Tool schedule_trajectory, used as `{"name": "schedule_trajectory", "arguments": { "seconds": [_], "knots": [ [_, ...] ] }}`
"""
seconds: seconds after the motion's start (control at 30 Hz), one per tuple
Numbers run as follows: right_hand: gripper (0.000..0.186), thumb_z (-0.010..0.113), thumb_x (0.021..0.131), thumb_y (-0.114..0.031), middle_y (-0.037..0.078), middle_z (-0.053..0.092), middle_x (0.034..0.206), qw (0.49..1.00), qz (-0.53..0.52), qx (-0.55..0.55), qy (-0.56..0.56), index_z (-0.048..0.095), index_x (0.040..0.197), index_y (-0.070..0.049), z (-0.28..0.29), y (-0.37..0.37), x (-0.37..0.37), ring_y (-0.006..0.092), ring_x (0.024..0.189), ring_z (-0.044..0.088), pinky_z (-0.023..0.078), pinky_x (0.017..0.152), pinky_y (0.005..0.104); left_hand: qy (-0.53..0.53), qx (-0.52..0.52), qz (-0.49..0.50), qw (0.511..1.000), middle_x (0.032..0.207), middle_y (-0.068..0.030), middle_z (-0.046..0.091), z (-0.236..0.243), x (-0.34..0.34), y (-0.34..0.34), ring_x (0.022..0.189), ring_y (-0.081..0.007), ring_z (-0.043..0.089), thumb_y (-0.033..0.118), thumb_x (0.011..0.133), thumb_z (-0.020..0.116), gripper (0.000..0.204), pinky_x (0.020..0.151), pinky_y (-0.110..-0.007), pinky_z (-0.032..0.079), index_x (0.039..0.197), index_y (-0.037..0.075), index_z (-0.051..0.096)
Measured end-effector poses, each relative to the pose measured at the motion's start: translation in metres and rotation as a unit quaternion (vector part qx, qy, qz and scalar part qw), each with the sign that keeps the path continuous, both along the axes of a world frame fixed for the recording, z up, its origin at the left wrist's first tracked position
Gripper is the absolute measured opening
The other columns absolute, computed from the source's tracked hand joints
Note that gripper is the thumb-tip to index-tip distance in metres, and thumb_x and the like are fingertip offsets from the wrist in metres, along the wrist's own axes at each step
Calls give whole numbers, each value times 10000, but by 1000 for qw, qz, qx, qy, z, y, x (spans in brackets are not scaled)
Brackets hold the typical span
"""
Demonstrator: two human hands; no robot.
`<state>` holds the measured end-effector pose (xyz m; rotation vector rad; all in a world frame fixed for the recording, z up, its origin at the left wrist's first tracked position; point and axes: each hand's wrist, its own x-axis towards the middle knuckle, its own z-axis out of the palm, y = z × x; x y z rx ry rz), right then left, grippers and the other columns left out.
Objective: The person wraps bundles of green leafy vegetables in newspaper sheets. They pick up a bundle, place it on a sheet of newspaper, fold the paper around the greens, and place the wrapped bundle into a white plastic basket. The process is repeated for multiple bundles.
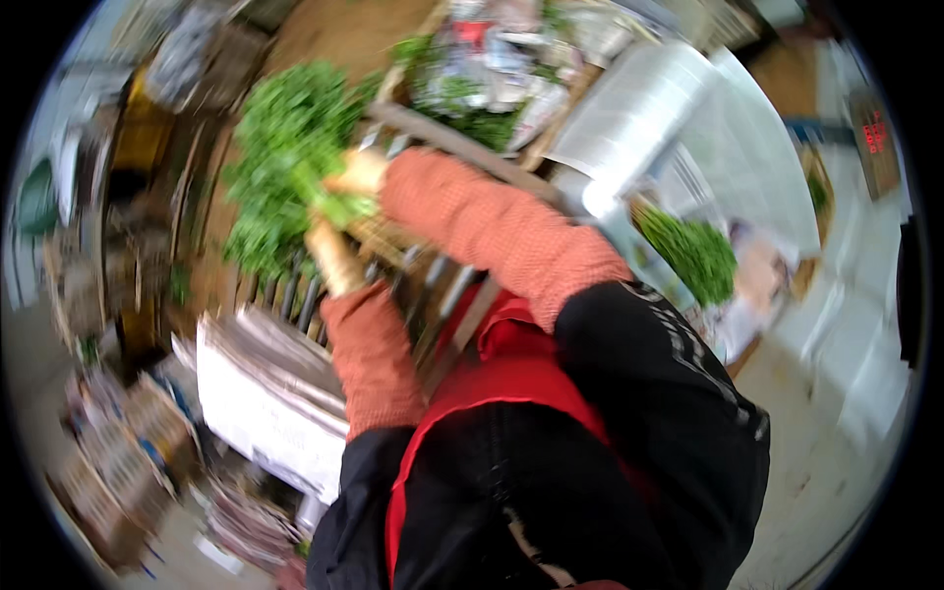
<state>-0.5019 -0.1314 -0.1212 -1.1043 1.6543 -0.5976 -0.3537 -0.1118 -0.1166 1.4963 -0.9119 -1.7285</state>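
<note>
A big bunch of leafy greens (290,138), bright green with frilly leaves and pale stems, fans out ahead of me at the upper left. My right hand (359,173) closes round its stems from the right. Just below, my left hand (333,256) grips the stem side of the same bunch. Motion blurs both hands, so single fingers are hard to make out. The bunch is over a slatted metal rack (305,300), close to a wooden crate (462,152) lined with newspaper and holding more greens.
Stacked newspaper (265,393) stands by my left forearm. Toward the right are a roll of clear plastic film (639,113), another bunch of greens (693,256) and a device with a red lit display (873,138). More crates (128,462) stand at lower left.
</note>
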Motion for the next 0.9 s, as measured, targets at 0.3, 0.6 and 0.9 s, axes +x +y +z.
{"name": "schedule_trajectory", "arguments": {
  "seconds": [0.3, 0.6, 0.9],
  "knots": [
    [593, 606, 848, -301, 203, 525, 1155, 892, -400, -194, -87, 360, 1268, 37, 94, 208, -65, 281, 1086, 516, 462, 915, 364, -12, -124, -247, 961, 989, -128, 600, 98, -110, 93, 814, -172, 590, 289, 851, 597, 398, 714, -336, 483, 1097, -10, 505],
    [622, 520, 893, -435, 100, 486, 1246, 429, -762, -465, -139, 313, 1330, -44, 30, 424, -167, 221, 1108, 485, 390, 948, 333, -75, -294, -793, 528, 1246, -257, 492, 108, -387, 299, 1141, -310, 498, 414, 769, 647, 804, 951, -336, 402, 1314, -87, 334],
    [494, 458, 898, -426, 126, 570, 1111, 232, -903, -177, -315, 451, 1190, -27, -93, 501, -266, 267, 959, 574, 476, 800, 399, -192, -408, -862, 231, 1247, -175, 527, -46, -528, 436, 1143, -305, 514, 457, 788, 572, 659, 943, -394, 410, 1302, 67, 439]
  ]
}}
